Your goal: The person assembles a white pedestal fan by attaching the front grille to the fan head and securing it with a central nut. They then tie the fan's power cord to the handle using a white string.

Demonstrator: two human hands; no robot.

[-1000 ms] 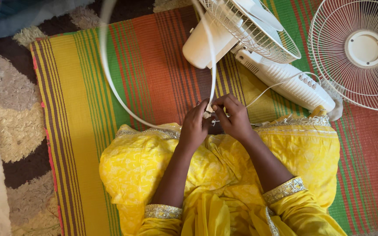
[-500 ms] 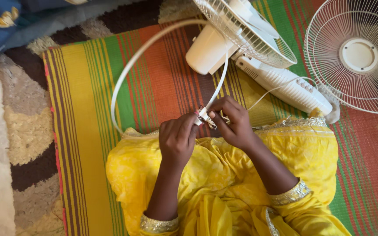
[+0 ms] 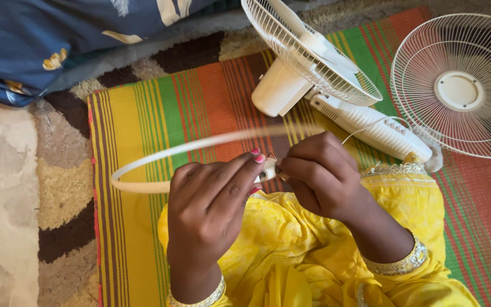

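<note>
The white plastic ring (image 3: pixel 160 153), a thin hoop, is blurred along its upper arc, and its two ends vanish behind the fingers at the centre of the frame, so the small clasp there is hard to make out. The left hand (image 3: pixel 211 204) pinches the ring's end between thumb and forefinger, fingers closed narrow around it; the right hand (image 3: pixel 322 173) is curled shut on the other end, touching the left hand's fingertips, though just what its fingers grip is hidden. The fan's rear grille with its blades (image 3: pixel 308 51) is cut off at the top edge, and the loose front grille (image 3: pixel 461 85) runs off the right edge. The white motor housing (image 3: pixel 277 91) and the white stand with buttons (image 3: pixel 379 131) lie just beyond the hands, a thin white cord (image 3: pixel 365 126) looping over the stand. All of it rests on a striped mat (image 3: pixel 143 125) of yellow, green and orange, laid over a shaggy brown and cream rug (image 3: pixel 58 187), with blue patterned bedding (image 3: pixel 46 40) in the upper left. The yellow garment (image 3: pixel 313 250) fills the lower middle. Since half a second ago the ring has tipped from a tall, open loop to a flat, nearly edge-on oval at left, the hands have come closer to the camera, and more of the bedding shows.
</note>
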